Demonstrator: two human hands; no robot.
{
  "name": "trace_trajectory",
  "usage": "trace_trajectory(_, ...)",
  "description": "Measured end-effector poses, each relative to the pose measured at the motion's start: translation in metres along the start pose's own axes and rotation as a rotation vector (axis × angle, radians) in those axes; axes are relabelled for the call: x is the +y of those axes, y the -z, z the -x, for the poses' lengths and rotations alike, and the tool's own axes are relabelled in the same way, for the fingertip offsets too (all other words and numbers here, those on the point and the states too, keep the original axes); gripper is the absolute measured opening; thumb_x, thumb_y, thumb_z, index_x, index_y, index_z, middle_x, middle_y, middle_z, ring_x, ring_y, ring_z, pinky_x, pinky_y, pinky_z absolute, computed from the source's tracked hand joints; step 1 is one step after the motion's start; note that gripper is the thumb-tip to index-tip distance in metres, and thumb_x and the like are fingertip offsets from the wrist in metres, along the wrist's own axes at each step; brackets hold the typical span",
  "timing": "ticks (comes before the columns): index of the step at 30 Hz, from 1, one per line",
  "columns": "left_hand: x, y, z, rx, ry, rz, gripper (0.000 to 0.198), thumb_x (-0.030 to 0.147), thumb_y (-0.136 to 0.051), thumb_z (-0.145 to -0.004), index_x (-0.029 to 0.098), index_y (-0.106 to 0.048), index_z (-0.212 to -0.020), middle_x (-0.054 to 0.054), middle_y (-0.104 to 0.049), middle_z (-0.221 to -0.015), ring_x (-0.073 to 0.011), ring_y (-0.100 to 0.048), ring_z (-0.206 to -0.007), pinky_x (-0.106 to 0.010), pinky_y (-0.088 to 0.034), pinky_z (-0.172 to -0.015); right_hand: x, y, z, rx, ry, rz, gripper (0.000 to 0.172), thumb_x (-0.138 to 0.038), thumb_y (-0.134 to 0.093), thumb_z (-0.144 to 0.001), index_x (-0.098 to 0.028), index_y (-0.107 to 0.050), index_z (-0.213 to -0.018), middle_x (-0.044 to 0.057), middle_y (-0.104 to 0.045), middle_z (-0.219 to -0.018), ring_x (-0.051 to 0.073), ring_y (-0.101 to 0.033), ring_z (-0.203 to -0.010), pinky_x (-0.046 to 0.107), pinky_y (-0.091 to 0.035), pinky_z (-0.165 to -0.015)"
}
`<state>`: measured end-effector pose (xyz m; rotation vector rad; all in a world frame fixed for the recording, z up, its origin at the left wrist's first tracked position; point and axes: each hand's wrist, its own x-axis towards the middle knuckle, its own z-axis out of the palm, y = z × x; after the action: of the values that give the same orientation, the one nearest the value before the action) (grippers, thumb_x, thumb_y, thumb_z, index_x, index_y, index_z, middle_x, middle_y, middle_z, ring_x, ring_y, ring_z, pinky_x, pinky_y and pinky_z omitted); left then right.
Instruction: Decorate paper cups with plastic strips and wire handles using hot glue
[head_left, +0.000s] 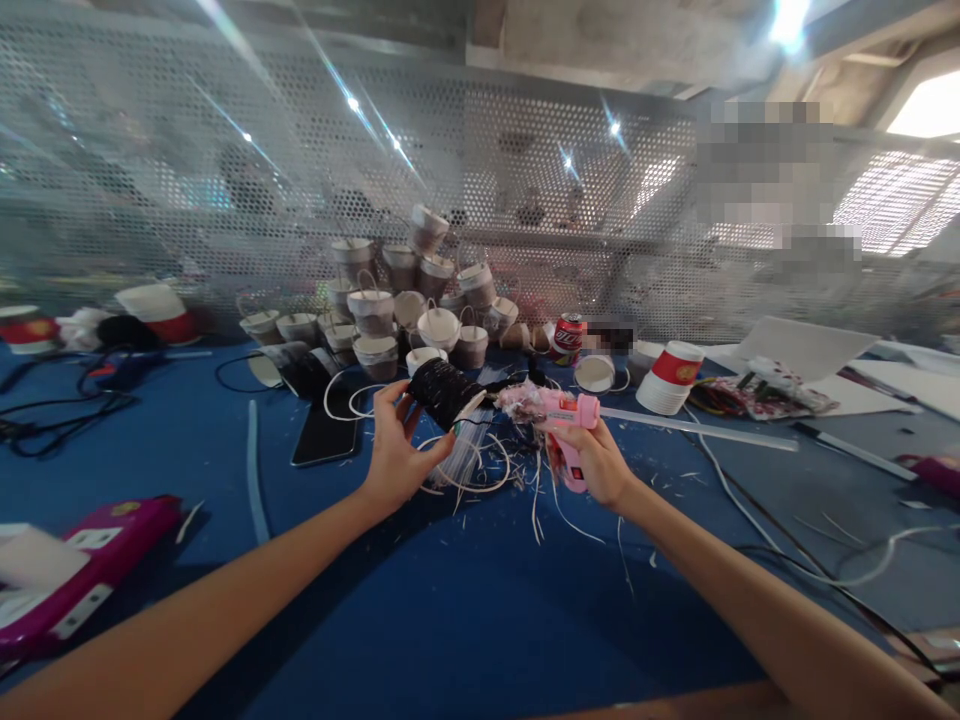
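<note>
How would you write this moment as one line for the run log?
Left hand: holding black-wrapped object | right hand: gripping pink glue gun, front toward object | behind: piled cups, red can

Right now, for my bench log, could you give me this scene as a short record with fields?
Left hand: holding black cord-wrapped cylinder
Right hand: gripping pink plastic glue gun
Gun's rear: long translucent stick protruding
Gun's front: towards cylinder; contact unclear
Behind: piled grey-white handled cups, red soda can at right
Surface: flat blue tabletop
</note>
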<state>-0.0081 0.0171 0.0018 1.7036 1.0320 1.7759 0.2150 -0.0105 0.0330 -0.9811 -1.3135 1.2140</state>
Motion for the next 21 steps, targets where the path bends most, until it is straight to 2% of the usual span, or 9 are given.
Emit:
trace_trajectory(7,-0.0006,0.0008,0.0004,-0.001,-0.014,-0.026,0.069,0.022,-0.074,-0.056,0.022,-0.035,-0.113,-0.010,-0.036,-0.120,-0.0234,-0.045,-0.113,-0.048,-0.036,-0.101,0.0031,0.0019,-0.0015,0.035,0.035,-0.073,0.017,-0.033,-0.059,-0.061,-0.017,-0.058,-0.064,-0.002,-0.051,-0.047,0.009,-0.045,-0.040,0.021,-0.034,-0.036)
trace_trajectory(21,0.0007,0.0002,0.0008,-0.009,-0.032,-0.023,0.068,0.021,-0.074,-0.056,0.022,-0.035,-0.112,-0.009,-0.036,-0.119,-0.0222,-0.046,-0.111,-0.047,-0.037,-0.100,0.0007,-0.0015,0.0059,-0.058,-0.014,-0.094,0.019,-0.036,-0.062,-0.062,-0.019,-0.054,-0.061,-0.003,-0.048,-0.044,0.009,-0.043,-0.037,0.021,-0.035,-0.032)
